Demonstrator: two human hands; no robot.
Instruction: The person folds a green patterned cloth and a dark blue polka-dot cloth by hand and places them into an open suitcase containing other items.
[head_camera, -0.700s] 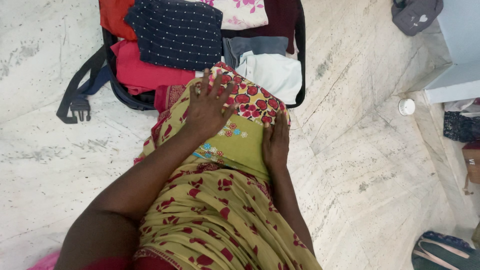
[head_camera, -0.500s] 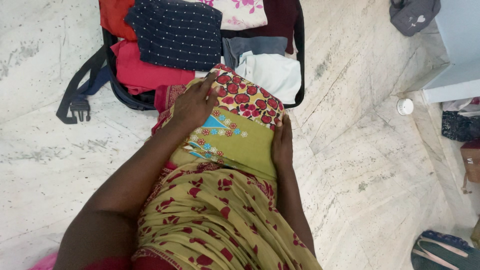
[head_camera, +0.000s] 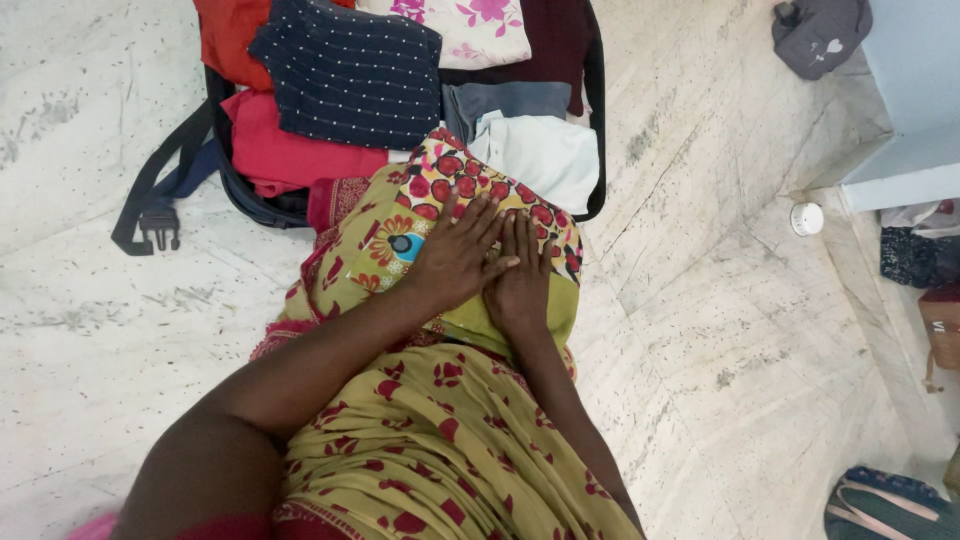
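Your left hand (head_camera: 455, 255) lies flat, fingers spread, gripping nothing | your right hand (head_camera: 520, 280) flat beside it, thumb under the left fingers | both press the folded olive floral cloth (head_camera: 400, 235) on your lap, its underside hidden | open suitcase (head_camera: 597, 120) just beyond, far end cut off | marble floor (head_camera: 760, 300) around.

The floor is pale polished marble (head_camera: 760, 330) with grey veining and dark specks, laid in large slabs whose joints run diagonally. At the upper right stands a light blue cabinet (head_camera: 915, 90) (only its corner shows), its base meeting the floor. A small round white lid (head_camera: 806, 218) lies just beside it. Daylight falls soft and even, casting faint shadows.
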